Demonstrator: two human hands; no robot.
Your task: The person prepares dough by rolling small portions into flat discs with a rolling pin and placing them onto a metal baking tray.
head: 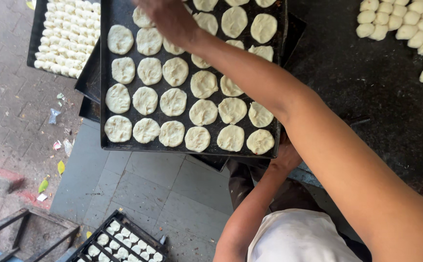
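Note:
A black baking tray [103,97] holds rows of flattened pale dough discs [203,112]. My right hand [169,18] reaches across it to the far rows and rests on the discs there; its fingers are cut off by the top of the view. My left hand [287,156] is at the tray's near right corner, gripping it from below and mostly hidden under the rim. More black trays [88,82] lie stacked beneath this one.
Round dough balls [410,24] lie on the dark work surface [366,87] at the right. A tray of small dough pieces [68,34] sits at top left, another tray [119,240] below on the floor beside a metal frame [27,233]. Paved ground with leaves lies at left.

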